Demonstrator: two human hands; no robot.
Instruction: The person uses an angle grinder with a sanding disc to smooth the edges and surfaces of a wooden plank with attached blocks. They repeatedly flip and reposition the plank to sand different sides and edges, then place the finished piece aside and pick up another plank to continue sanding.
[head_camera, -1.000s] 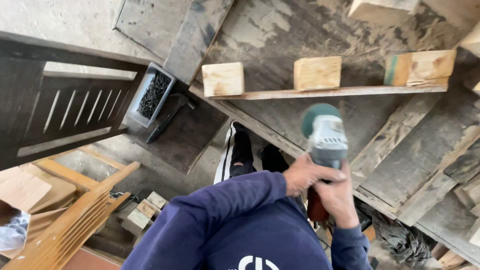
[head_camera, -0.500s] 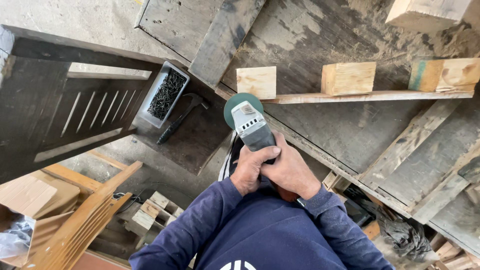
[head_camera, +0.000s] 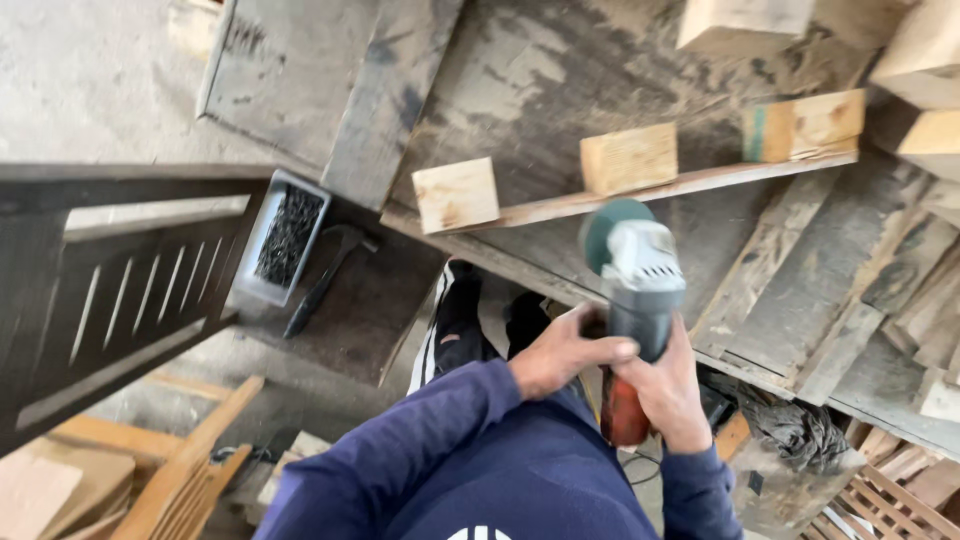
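Observation:
I hold an angle grinder (head_camera: 637, 290) with a grey body, a green disc guard and a red rear grip, pointing away from me. My left hand (head_camera: 562, 352) wraps the middle of its body from the left. My right hand (head_camera: 668, 392) grips the body and the red rear handle from the right. The grinder's head hovers just below a wooden strip (head_camera: 640, 190) that carries three pale wooden blocks, the nearest block (head_camera: 457, 195) to its left. My blue sleeves fill the lower middle of the view.
A dark slatted wooden frame (head_camera: 110, 290) stands at the left. Beside it a grey tray of dark nails (head_camera: 287, 235) and a hammer (head_camera: 325, 280) lie on a dark board. Weathered planks (head_camera: 830, 290) cover the right. Pale wood pieces (head_camera: 180, 480) lie lower left.
The grinder swung left and then back to the right, now below the middle block. Both hands stayed on it. The view shifted with my head.

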